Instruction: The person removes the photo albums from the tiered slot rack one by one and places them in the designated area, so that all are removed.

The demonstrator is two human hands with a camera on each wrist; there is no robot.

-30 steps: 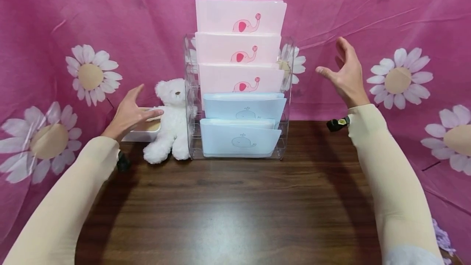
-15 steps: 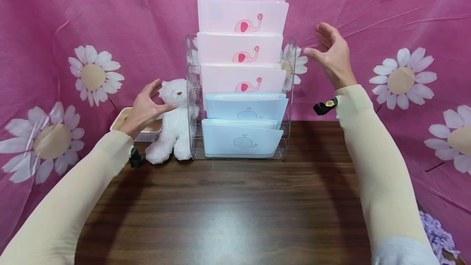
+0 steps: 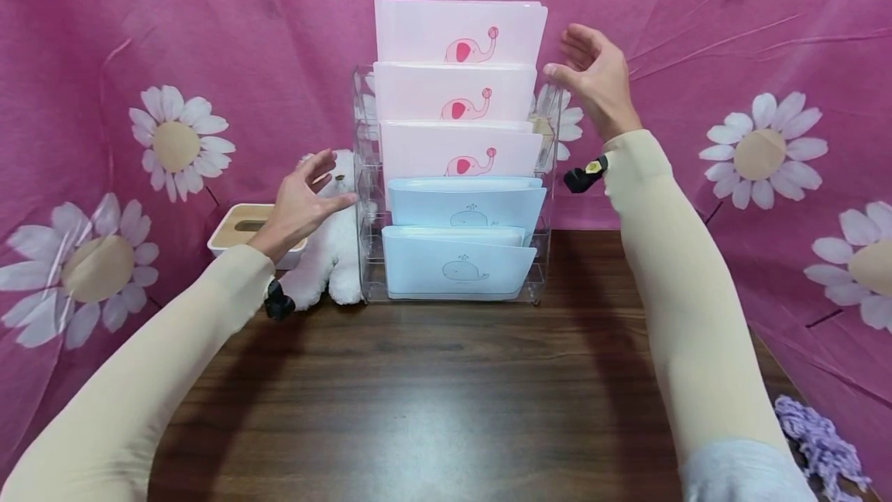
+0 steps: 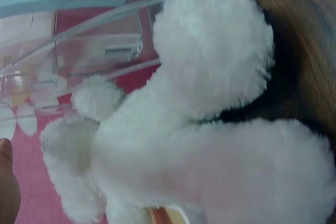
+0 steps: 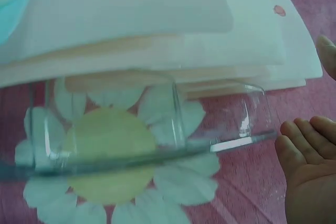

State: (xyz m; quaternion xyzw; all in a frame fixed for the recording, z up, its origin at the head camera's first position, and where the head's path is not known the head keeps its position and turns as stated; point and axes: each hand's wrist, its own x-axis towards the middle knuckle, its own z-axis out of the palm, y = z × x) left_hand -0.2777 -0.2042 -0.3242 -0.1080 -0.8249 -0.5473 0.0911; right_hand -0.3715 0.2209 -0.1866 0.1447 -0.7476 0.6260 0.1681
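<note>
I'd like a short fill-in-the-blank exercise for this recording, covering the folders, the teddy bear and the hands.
1. The lowest blue folder in the clear rack carries a drawn ____.
2. The topmost pink folder shows an ____ with its trunk raised.
3. The teddy bear near the left hand has ____ fur.
4. The right hand is nearer the rack's ____ than its bottom.

Missing words: whale; elephant; white; top.

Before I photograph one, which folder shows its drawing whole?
The frontmost blue folder: its whale shows whole; the elephants and the other whale are cut off below.

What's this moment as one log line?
left grip: empty, near white bear | right grip: empty, near clear rack | folders: in rack
</note>
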